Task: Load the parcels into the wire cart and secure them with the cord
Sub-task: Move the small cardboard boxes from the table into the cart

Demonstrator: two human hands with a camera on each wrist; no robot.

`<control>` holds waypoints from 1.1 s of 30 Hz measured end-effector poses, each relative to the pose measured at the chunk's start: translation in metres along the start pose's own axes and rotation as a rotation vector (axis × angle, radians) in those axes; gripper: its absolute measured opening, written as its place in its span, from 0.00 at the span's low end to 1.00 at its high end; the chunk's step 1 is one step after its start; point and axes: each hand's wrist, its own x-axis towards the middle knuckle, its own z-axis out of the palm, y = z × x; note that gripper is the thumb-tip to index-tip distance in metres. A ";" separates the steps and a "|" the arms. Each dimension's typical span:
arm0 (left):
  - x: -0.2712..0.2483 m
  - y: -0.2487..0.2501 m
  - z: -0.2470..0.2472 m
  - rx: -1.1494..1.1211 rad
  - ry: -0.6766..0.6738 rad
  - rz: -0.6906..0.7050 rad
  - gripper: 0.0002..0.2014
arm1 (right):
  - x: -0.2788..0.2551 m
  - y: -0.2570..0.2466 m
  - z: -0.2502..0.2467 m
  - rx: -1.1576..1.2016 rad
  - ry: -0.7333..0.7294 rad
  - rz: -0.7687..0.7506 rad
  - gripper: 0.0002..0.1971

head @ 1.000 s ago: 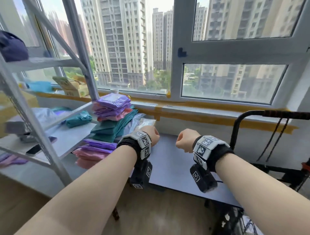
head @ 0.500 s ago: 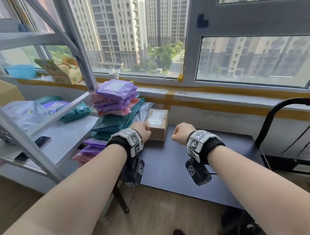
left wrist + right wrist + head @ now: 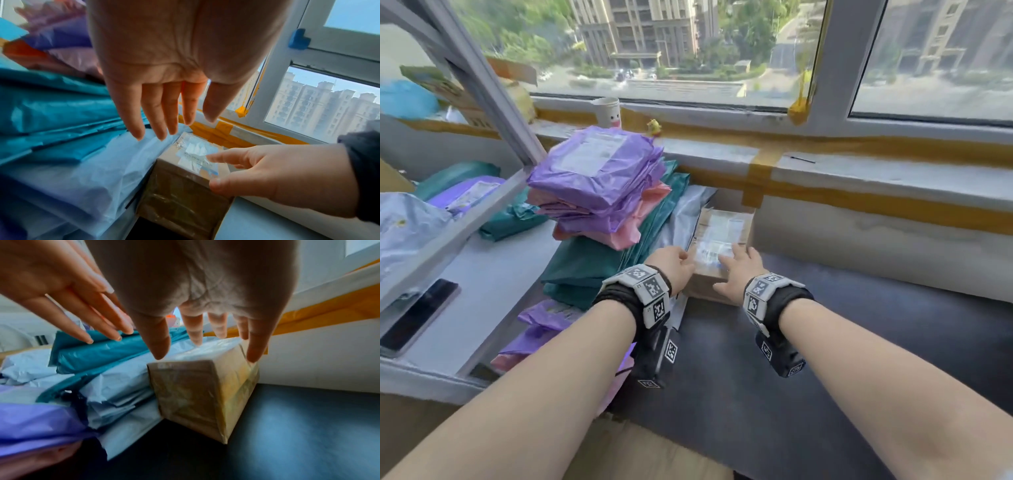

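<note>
Your hands reach together for a small cardboard box [image 3: 722,240] that stands on the dark surface [image 3: 825,342] against the wall under the window sill [image 3: 859,161]. The box is wrapped in clear tape and carries a white shipping label on its top face.

Your left hand [image 3: 674,263] is spread open, fingers straight, at the box's left edge, above the pale blue mailer bag [image 3: 86,175] that leans against that side; the wrist view shows the fingertips over the bag, and whether they touch it cannot be told. Your right hand [image 3: 739,270] is also open and grips nothing: its fingers stretch over the top of the box, the thumb at the near top edge and the little finger at the right edge.

Just left of the box, teal mailer bags [image 3: 592,260] lie stacked, with pink [image 3: 633,219] and purple parcels [image 3: 599,171] piled on top. More purple bags [image 3: 541,329] sit lower, at the edge of the surface. On the grey shelf [image 3: 482,274] further left lies a black phone [image 3: 417,318]. A paper cup [image 3: 607,111] stands on the window sill.
</note>
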 end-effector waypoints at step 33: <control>-0.039 0.052 0.069 -0.162 -0.294 0.413 0.18 | -0.155 0.061 0.017 1.096 0.575 0.501 0.30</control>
